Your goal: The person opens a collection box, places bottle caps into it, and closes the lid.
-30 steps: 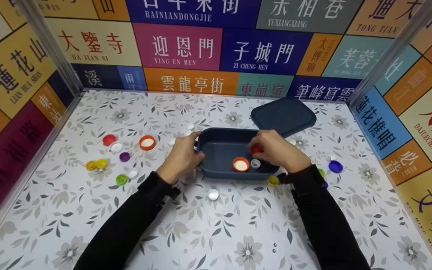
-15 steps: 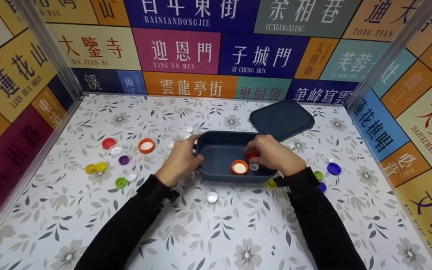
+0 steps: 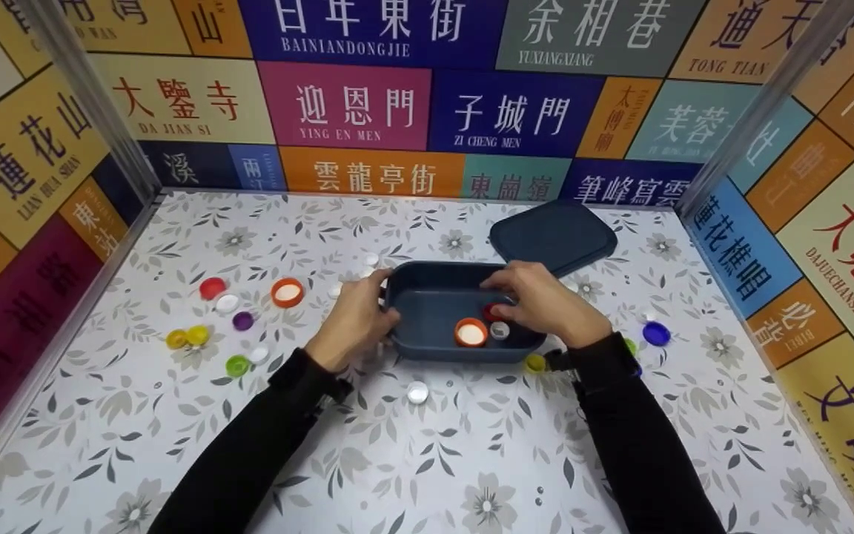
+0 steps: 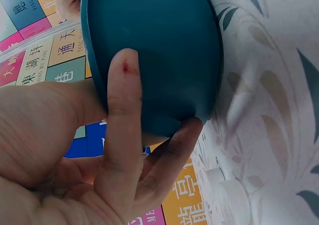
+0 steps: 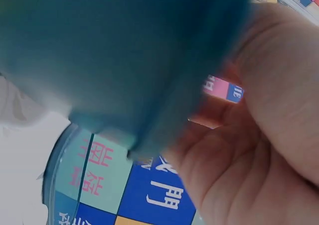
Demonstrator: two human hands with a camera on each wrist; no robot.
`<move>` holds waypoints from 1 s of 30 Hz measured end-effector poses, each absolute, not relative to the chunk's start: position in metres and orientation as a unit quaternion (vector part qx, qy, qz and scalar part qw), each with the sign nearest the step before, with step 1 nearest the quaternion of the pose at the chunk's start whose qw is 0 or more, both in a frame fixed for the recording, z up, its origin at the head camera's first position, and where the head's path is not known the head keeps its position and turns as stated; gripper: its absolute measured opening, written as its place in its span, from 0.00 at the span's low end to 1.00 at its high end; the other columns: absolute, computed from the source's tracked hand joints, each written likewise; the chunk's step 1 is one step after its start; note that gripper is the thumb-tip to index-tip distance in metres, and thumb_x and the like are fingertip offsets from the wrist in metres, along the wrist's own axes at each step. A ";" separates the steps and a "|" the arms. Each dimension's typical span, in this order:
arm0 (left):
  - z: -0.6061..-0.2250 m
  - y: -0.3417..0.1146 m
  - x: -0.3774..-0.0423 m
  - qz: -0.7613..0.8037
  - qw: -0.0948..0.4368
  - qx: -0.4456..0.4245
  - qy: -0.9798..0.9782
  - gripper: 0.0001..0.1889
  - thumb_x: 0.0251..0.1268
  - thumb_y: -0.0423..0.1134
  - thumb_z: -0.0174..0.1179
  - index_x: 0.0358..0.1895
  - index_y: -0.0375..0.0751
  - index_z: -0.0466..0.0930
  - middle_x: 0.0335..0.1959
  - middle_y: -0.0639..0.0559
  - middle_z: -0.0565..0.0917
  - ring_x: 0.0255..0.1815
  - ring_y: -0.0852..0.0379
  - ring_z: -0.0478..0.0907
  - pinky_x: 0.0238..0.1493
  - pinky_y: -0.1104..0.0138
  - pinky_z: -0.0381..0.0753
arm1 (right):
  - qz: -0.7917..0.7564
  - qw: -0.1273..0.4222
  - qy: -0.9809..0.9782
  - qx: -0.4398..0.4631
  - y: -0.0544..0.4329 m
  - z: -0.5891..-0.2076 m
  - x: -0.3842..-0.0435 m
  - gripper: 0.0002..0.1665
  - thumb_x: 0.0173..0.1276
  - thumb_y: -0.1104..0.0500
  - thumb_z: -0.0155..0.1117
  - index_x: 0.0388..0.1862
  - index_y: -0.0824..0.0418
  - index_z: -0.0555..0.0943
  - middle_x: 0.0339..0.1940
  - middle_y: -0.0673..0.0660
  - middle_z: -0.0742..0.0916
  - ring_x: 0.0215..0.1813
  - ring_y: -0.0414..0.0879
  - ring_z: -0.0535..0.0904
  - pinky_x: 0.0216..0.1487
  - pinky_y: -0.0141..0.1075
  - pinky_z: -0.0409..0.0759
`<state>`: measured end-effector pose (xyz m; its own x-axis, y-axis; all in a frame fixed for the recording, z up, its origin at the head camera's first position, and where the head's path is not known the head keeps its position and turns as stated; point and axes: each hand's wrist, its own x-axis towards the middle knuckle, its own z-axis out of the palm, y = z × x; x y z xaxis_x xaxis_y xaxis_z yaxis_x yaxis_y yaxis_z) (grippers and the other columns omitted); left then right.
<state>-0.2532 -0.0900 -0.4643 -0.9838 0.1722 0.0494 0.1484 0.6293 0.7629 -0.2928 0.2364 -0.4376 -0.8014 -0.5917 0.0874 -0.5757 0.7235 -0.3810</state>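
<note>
A dark blue rectangular food box stands uncovered on the table in the head view. My left hand grips its left end; in the left wrist view one finger lies along the teal-looking end wall. My right hand reaches over the box's right end, thumb and fingers parted, thumb right at a red bottle cap on the box floor. Beside that cap lie an orange cap with a white inside and a small clear cap. In the right wrist view the box wall hides the fingertips.
The dark blue lid lies behind the box. Left of it are a red cap, an orange cap, a purple cap and several others. A white cap lies in front, a yellow one by the box, a blue one right.
My right hand has brought the red cap lower and left in the box, and its fingers have parted from it. My left hand keeps its grip on the box end.
</note>
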 end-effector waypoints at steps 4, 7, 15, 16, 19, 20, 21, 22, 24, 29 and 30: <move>-0.466 -0.092 -0.252 0.416 -0.002 0.101 0.904 0.40 0.70 0.24 0.67 0.87 0.29 0.71 0.63 0.29 0.93 0.32 0.48 0.95 0.32 0.62 0.94 | -0.228 -0.004 0.926 -0.301 0.246 -0.430 -0.293 0.26 0.77 0.64 0.80 0.72 0.65 0.90 0.60 0.71 0.91 0.60 0.66 0.93 0.64 0.58 0.94; -0.467 -0.092 -0.253 0.406 -0.007 0.101 0.908 0.40 0.70 0.24 0.67 0.87 0.29 0.71 0.64 0.29 0.93 0.36 0.47 0.96 0.39 0.61 0.96 | -0.259 -0.021 0.923 -0.284 0.256 -0.425 -0.295 0.28 0.78 0.64 0.80 0.75 0.63 0.88 0.61 0.71 0.89 0.63 0.67 0.93 0.67 0.58 0.95; -0.464 -0.090 -0.253 0.397 0.004 0.087 0.914 0.41 0.71 0.25 0.69 0.88 0.32 0.71 0.65 0.31 0.93 0.40 0.46 0.96 0.43 0.60 0.96 | -0.273 -0.055 0.937 -0.213 0.288 -0.418 -0.296 0.35 0.80 0.59 0.81 0.82 0.59 0.84 0.68 0.70 0.85 0.63 0.66 0.91 0.68 0.59 0.93; -0.464 -0.090 -0.253 0.396 0.004 0.086 0.914 0.41 0.72 0.25 0.69 0.88 0.33 0.71 0.65 0.31 0.92 0.39 0.46 0.96 0.43 0.60 0.96 | -0.269 -0.059 0.939 -0.205 0.292 -0.418 -0.296 0.35 0.80 0.58 0.81 0.83 0.59 0.83 0.69 0.70 0.85 0.62 0.66 0.90 0.68 0.59 0.92; -0.462 -0.090 -0.253 0.394 0.006 0.083 0.915 0.41 0.72 0.26 0.69 0.89 0.33 0.70 0.66 0.30 0.92 0.39 0.46 0.95 0.44 0.59 0.96 | -0.260 -0.063 0.946 -0.181 0.304 -0.419 -0.298 0.37 0.82 0.55 0.80 0.86 0.59 0.81 0.72 0.73 0.83 0.61 0.67 0.88 0.67 0.61 0.89; -0.462 -0.090 -0.253 0.393 0.007 0.083 0.916 0.41 0.72 0.26 0.69 0.89 0.33 0.70 0.66 0.30 0.92 0.40 0.46 0.95 0.44 0.59 0.96 | -0.257 -0.061 0.949 -0.172 0.309 -0.419 -0.299 0.38 0.82 0.53 0.80 0.86 0.60 0.80 0.73 0.74 0.82 0.61 0.67 0.87 0.66 0.62 0.88; -0.462 -0.090 -0.253 0.392 0.007 0.082 0.916 0.41 0.72 0.26 0.69 0.89 0.33 0.71 0.66 0.30 0.92 0.41 0.46 0.95 0.45 0.59 0.96 | -0.253 -0.057 0.952 -0.162 0.313 -0.419 -0.299 0.40 0.83 0.52 0.79 0.87 0.60 0.79 0.74 0.75 0.82 0.61 0.68 0.86 0.66 0.63 0.86; -0.462 -0.090 -0.253 0.392 0.006 0.082 0.916 0.41 0.72 0.26 0.70 0.89 0.33 0.71 0.66 0.30 0.92 0.42 0.45 0.95 0.46 0.58 0.97 | -0.250 -0.050 0.955 -0.151 0.316 -0.420 -0.300 0.41 0.83 0.50 0.79 0.88 0.60 0.77 0.75 0.75 0.81 0.64 0.69 0.84 0.68 0.65 0.85; -0.463 -0.090 -0.253 0.394 0.007 0.083 0.915 0.41 0.72 0.25 0.70 0.89 0.33 0.71 0.65 0.30 0.92 0.43 0.44 0.96 0.47 0.58 0.97 | -0.244 -0.035 0.960 -0.130 0.324 -0.422 -0.302 0.45 0.82 0.46 0.79 0.90 0.61 0.75 0.78 0.77 0.79 0.69 0.73 0.82 0.72 0.70 0.81; -0.464 -0.091 -0.254 0.394 -0.005 0.096 0.914 0.40 0.70 0.25 0.69 0.87 0.30 0.72 0.65 0.28 0.92 0.41 0.44 0.97 0.43 0.59 0.97 | -0.225 0.012 0.971 -0.079 0.340 -0.430 -0.308 0.58 0.79 0.36 0.80 0.93 0.64 0.69 0.86 0.81 0.72 0.86 0.78 0.69 0.84 0.76 0.72; -0.464 -0.091 -0.254 0.395 -0.008 0.100 0.913 0.40 0.70 0.24 0.69 0.87 0.30 0.72 0.64 0.27 0.92 0.38 0.44 0.97 0.40 0.60 0.97 | -0.221 0.022 0.973 -0.070 0.342 -0.433 -0.309 0.60 0.78 0.34 0.79 0.93 0.65 0.68 0.87 0.82 0.71 0.86 0.78 0.68 0.85 0.76 0.71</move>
<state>-0.2543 -0.0913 -0.4641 -0.9801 0.1755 0.0932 0.1882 0.6684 0.7196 -0.3095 0.3423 -0.4328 -0.9893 -0.1455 -0.0111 -0.1264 0.8925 -0.4330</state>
